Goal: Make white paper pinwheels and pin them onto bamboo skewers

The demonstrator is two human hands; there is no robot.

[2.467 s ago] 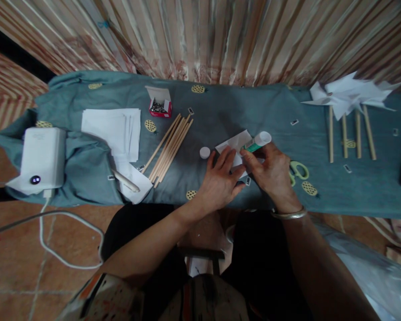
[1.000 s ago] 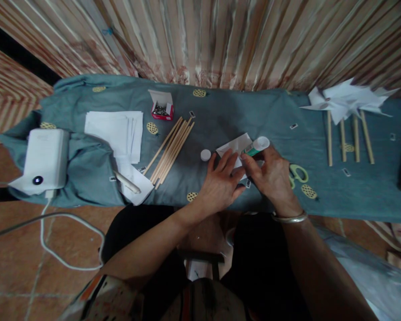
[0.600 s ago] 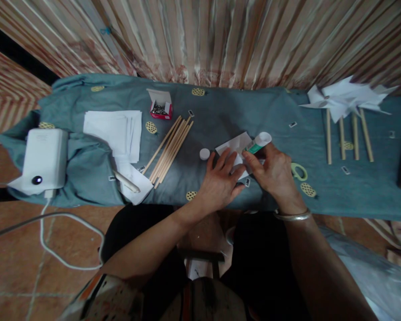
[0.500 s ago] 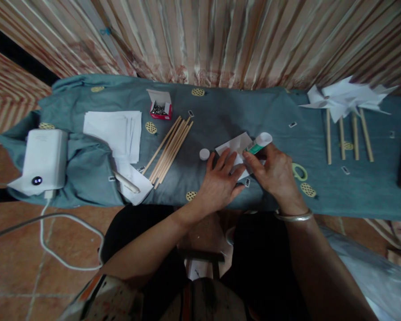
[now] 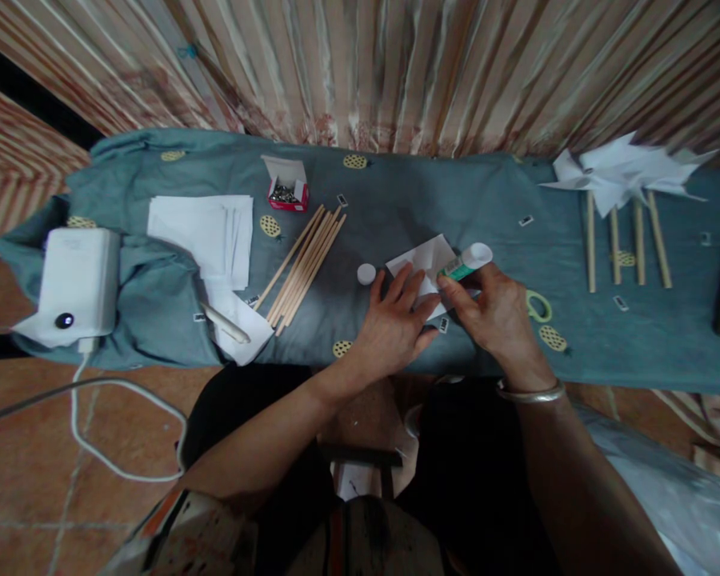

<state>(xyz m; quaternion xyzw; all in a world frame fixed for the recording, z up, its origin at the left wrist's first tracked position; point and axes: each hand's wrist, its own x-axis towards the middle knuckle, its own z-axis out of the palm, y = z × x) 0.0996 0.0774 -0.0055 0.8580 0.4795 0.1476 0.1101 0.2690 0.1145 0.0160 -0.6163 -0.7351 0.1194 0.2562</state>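
Observation:
My left hand (image 5: 393, 324) lies with fingers spread on a white sheet of paper (image 5: 427, 254), pressing it to the cloth. In my right hand (image 5: 499, 314) is a glue stick (image 5: 465, 262) with a green label, tilted, its lower end at the paper's middle. Where that end meets the paper is partly hidden by my fingers. A round white cap (image 5: 366, 274) sits just left of the paper. Close to my right wrist lies a pale green ring-shaped handle (image 5: 538, 306), partly covered by my hand.
Several wooden sticks (image 5: 308, 270) lie left of my hands, near a red box of small metal pieces (image 5: 288, 194). Further left are white paper sheets (image 5: 201, 236), a pen (image 5: 226, 324) and a white power bank (image 5: 79, 282). Paper pinwheels (image 5: 629, 178) on sticks lie at the right.
The glue stick has tipped slightly further to the right in my right hand. My left hand stays on the paper. The whole view has shifted very slightly.

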